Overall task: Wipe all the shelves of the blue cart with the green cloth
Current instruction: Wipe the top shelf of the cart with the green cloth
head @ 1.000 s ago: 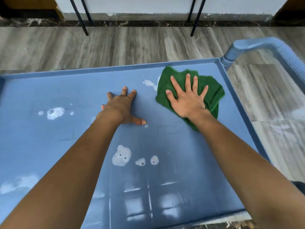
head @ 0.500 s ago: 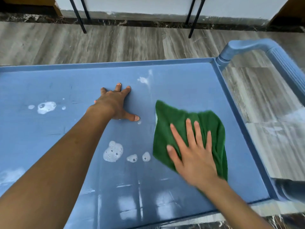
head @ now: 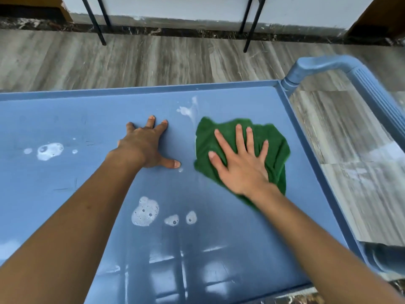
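Observation:
The blue cart's top shelf (head: 65, 119) fills most of the view, wet and shiny near me. A crumpled green cloth (head: 276, 145) lies on its right half. My right hand (head: 241, 163) presses flat on the cloth, fingers spread. My left hand (head: 145, 145) rests flat on the bare shelf just left of the cloth, holding nothing. White foam blobs (head: 144, 211) sit in front of my left hand, another foam patch (head: 49, 151) lies at the left, and a foam smear (head: 186, 109) is beyond the cloth. Lower shelves are hidden.
The cart's blue handle (head: 359, 80) arches up at the right end. Grey wood-look floor (head: 175, 60) lies beyond the shelf's raised far rim. Two thin black legs (head: 96, 23) stand by the white wall base at the back.
My right hand slid the cloth toward me from the far right corner, then pushed it back away to mid-shelf. My left hand stayed planted.

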The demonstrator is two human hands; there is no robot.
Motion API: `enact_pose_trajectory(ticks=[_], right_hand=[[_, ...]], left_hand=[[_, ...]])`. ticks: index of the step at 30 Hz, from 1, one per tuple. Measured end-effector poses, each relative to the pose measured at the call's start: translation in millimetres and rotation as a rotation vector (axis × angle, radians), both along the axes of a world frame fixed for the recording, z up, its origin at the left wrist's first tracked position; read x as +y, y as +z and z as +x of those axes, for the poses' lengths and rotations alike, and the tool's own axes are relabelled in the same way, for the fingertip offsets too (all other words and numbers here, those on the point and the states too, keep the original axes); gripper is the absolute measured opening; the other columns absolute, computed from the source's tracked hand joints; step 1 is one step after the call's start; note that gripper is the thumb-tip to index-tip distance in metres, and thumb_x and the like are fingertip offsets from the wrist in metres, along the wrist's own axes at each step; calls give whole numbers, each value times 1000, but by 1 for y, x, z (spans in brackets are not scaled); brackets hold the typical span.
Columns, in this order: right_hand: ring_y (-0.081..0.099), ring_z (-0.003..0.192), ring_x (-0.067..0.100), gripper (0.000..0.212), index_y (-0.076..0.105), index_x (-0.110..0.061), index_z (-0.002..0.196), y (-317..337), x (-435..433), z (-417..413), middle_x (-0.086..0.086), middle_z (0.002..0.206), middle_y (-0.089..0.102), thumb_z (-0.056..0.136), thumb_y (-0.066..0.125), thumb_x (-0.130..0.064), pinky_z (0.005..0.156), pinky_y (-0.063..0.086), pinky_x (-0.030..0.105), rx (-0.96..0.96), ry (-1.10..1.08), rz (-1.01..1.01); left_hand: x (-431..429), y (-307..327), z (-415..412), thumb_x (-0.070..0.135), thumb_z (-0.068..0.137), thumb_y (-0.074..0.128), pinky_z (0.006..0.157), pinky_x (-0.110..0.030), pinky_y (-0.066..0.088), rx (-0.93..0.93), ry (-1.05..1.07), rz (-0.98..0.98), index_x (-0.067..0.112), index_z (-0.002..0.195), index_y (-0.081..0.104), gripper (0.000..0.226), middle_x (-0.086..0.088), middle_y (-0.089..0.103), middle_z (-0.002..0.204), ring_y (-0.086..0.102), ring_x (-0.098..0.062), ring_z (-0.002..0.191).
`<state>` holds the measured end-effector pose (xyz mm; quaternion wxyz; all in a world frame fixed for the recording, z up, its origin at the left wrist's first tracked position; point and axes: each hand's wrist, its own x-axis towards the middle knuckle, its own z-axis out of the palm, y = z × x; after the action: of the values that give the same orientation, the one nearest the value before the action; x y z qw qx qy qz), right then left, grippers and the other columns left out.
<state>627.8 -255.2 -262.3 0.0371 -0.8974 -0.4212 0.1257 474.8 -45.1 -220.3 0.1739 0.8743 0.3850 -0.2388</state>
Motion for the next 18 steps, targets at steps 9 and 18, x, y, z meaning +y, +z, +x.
enact_pose_trajectory(ticks=[9, 18], right_hand=[[-17, 154, 29, 72, -2, -51, 156, -2, 125, 53, 16, 168, -9, 89, 3, -77, 117, -9, 67, -70, 146, 11], [-24, 151, 38, 66, -10, -55, 153, 0, -1, -32, 10, 168, -16, 93, 9, -75, 114, -11, 73, -60, 126, 25]], left_hand=[[1, 3, -1, 78, 53, 76, 115, -62, 25, -34, 30, -11, 43, 155, -4, 134, 13, -10, 165, -7, -44, 148], [-2, 7, 2, 76, 55, 77, 113, -64, 28, -24, 29, -19, 44, 155, -4, 133, 14, -10, 165, -7, -44, 148]])
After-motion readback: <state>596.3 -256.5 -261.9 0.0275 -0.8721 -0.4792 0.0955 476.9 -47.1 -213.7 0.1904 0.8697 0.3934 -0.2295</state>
